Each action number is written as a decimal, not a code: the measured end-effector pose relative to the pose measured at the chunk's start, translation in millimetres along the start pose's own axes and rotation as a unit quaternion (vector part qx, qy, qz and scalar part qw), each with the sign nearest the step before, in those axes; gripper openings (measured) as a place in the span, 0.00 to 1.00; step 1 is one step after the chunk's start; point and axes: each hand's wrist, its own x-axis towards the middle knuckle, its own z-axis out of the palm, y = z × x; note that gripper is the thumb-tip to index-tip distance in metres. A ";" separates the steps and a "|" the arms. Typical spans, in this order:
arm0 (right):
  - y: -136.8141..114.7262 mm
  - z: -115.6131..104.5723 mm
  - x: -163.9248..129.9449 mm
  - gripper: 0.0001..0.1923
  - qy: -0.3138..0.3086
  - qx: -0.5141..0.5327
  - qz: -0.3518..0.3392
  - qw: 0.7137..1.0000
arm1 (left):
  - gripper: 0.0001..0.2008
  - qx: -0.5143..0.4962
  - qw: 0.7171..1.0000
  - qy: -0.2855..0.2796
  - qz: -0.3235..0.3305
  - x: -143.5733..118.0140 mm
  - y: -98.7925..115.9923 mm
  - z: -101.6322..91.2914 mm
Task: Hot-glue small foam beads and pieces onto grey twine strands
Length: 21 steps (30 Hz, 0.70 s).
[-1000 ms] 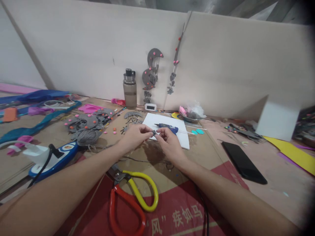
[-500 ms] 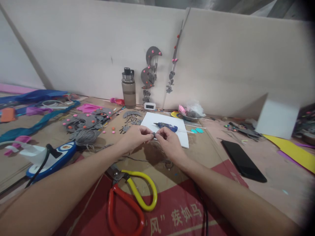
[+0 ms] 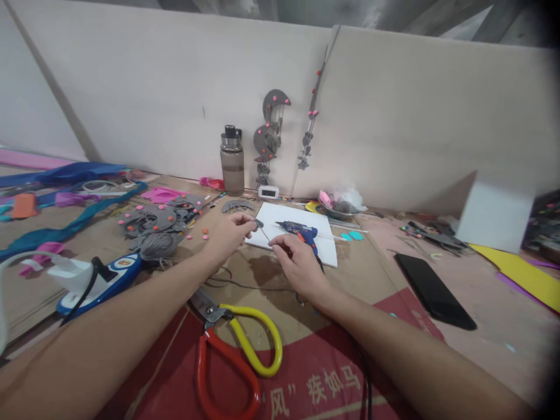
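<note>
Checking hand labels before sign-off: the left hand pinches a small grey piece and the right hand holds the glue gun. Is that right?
Not quite: in the head view the right hand pinches a thin strand, not the glue gun, which lies on the white board. The left hand does pinch a small grey piece.

One viewpoint: worn on the head, looking forward and down across a worktop covered by brown cardboard printed in red (image 3: 350,268). Bare forearms (image 3: 131,329) enter from both lower corners, bringing left hand (image 3: 231,234) and right hand (image 3: 301,262) near mid-frame. Closest to us, lower edge: large metal scissors with red and yellow looped handles (image 3: 244,341). Beyond, we face an upright off-white panel wall (image 3: 175,87), its top edge sloping down rightward.
</note>
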 end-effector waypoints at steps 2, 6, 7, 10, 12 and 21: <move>-5.6 -0.6 -3.2 0.09 -0.027 -0.040 -0.083 0.995 | 0.08 -0.038 0.998 0.041 -0.009 4.0 -1.0 -3.3; -14.7 -2.7 -8.5 0.10 -0.054 -0.128 -0.206 0.969 | 0.09 -0.180 0.975 0.126 -0.026 11.7 -0.9 -10.0; -15.5 -3.5 -9.1 0.09 -0.045 -0.138 -0.213 0.966 | 0.10 -0.218 0.966 0.138 -0.029 13.2 -0.3 -11.6; -13.5 -6.1 -8.4 0.09 -0.002 -0.115 -0.186 0.976 | 0.12 -0.294 0.944 0.142 -0.039 15.7 1.9 -15.4; -8.6 -7.6 -6.4 0.09 0.038 -0.090 -0.136 0.986 | 0.12 -0.309 0.940 0.138 -0.042 16.1 1.9 -16.2; 39.9 -15.5 2.0 0.14 0.174 -0.187 0.122 0.959 | 0.11 -0.226 0.968 0.099 -0.043 9.7 -10.9 -2.9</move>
